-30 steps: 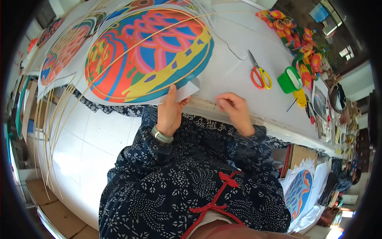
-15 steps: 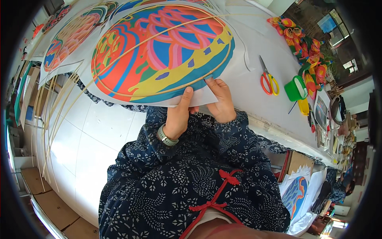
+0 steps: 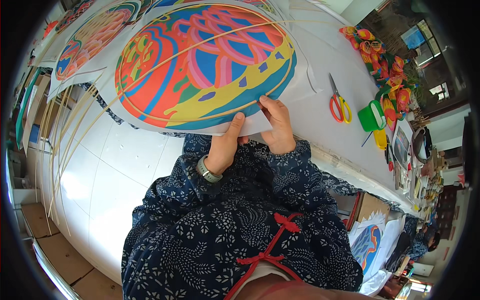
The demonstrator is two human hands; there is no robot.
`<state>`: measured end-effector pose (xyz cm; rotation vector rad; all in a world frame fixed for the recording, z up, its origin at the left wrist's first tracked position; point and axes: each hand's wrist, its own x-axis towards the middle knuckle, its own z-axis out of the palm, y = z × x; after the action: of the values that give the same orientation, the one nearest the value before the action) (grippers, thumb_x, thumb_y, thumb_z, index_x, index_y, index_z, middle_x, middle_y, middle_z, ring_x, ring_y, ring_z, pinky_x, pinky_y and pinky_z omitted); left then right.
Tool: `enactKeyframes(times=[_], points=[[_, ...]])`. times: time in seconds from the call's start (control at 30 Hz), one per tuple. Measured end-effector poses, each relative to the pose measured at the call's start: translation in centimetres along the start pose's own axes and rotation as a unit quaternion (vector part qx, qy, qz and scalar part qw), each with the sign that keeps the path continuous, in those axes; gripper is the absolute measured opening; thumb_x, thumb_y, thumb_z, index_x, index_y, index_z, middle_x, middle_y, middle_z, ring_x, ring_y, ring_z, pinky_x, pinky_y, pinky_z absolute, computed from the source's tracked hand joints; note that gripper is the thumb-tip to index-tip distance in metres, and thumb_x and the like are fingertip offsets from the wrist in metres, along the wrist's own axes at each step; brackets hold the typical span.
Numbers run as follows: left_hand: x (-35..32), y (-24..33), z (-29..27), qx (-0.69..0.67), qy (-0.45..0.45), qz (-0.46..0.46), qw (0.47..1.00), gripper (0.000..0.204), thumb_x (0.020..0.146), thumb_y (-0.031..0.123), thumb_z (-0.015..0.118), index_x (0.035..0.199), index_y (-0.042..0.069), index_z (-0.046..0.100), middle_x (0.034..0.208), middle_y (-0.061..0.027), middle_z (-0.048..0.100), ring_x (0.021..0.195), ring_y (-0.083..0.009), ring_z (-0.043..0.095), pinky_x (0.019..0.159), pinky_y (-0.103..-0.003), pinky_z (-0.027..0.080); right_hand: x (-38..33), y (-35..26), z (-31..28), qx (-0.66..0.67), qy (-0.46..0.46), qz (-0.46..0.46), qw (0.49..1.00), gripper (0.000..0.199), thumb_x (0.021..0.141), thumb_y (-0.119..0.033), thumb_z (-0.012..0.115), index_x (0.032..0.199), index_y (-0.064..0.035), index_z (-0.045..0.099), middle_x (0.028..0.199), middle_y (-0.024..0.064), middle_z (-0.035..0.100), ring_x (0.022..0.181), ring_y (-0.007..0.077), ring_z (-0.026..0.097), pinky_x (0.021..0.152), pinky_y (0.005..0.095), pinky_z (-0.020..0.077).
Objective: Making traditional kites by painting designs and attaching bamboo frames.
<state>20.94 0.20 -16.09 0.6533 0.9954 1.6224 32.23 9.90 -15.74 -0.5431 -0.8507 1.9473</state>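
Both hands have closed in on the painted paper sheet (image 3: 200, 65) since a moment ago. Left hand (image 3: 227, 145) and right hand (image 3: 277, 125) now pinch its near white edge, which overhangs the white table (image 3: 320, 100), beside a thin bamboo hoop (image 3: 150, 112) laid on the design.

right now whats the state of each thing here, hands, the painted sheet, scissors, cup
left hand: gripping the near edge of the painted sheet
right hand: pinching the same edge, beside the left
painted sheet: flat on the table, near edge overhanging, thin bamboo hoop lying on it
scissors: lying flat, untouched
green cup: on the table, unheld
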Motion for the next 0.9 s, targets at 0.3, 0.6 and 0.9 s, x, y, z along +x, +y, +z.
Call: enactKeyframes(times=[0.3,0.6,0.9], points=[[-0.3,4.7,2.3,0.423,-0.213,0.302,0.827,0.007,0.086,0.008,0.064,0.088,0.001,0.062,0.084,-0.0088,0.064,0.071,-0.023,0.06,0.061,-0.035,0.048,0.0,0.3,-0.7,0.008,-0.003,0.004,1.0,0.019,0.092,-0.008,0.057,0.109,0.0019,0.058,0.099,0.0077,0.065,0.09,0.0144,0.063,0.078,0.0267,0.0508],[3.2,3.2,2.2,0.568,0.019,0.471,0.675,0.015,0.072,0.001,0.07,0.086,0.003,0.062,0.085,-0.0108,0.059,0.078,-0.0324,0.059,0.066,-0.041,0.047,-0.2,0.1,0.2,-0.001,0.033,0.013,0.999,0.02,0.091,-0.008,0.062,0.108,0.0019,0.06,0.088,0.0037,0.065,0.074,0.0091,0.06,0.066,0.0223,0.0477],[6.4,1.2,0.7,0.568,-0.006,0.507,0.648,0.016,0.071,-0.002,0.07,0.085,0.002,0.062,0.089,-0.0101,0.058,0.078,-0.031,0.06,0.064,-0.039,0.049,0.1,-4.0,-1.7,-0.199,-0.007,0.055,0.978,0.014,0.091,-0.013,0.063,0.089,0.0,0.065,0.08,0.0028,0.064,0.065,0.0074,0.056,0.056,0.0203,0.0442]])
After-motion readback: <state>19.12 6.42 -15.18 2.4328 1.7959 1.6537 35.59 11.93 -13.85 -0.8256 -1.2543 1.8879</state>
